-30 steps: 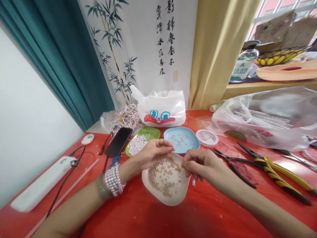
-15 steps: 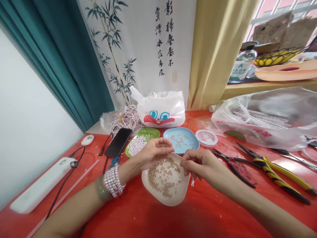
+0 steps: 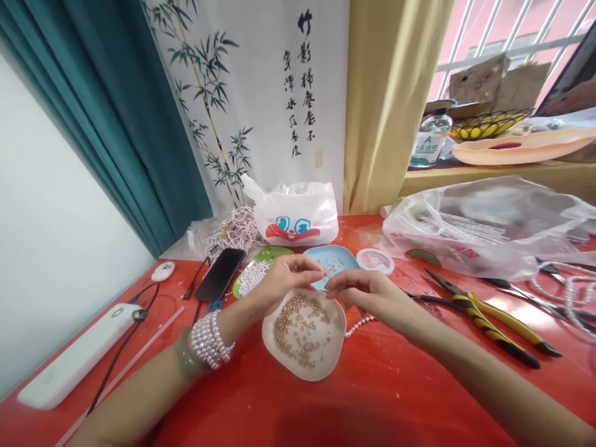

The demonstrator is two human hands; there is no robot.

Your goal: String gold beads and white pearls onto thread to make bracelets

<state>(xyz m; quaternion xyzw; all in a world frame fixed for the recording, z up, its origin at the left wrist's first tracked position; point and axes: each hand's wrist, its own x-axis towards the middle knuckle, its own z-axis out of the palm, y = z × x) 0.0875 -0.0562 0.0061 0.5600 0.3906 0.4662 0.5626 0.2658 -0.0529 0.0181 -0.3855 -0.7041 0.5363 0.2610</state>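
Note:
My left hand (image 3: 289,277) is closed in a pinch over the back of a cream dish (image 3: 321,370); whatever sits between its fingertips is too small to make out. Almost touching it, my right hand (image 3: 365,289) is also pinched. A short strand of pearly beads (image 3: 359,326) hangs out below the right hand, its upper end hidden by the fingers. Small gold beads (image 3: 285,326) lie scattered in the dish. Several rows of pearly beads (image 3: 212,339) and a green bangle (image 3: 187,354) circle my left wrist.
Behind are a green dish (image 3: 272,253) of pearly beads and a blue dish (image 3: 321,251) with small metal pieces. A phone (image 3: 220,274) lies left. Pliers (image 3: 493,323) and scissors (image 3: 516,292) lie right, before a plastic bag (image 3: 470,230). A white power strip (image 3: 79,354) is far left.
The view has turned up and to the right. My hands have come closer together, fingertips nearly meeting. More of the bead strand shows below my right hand.

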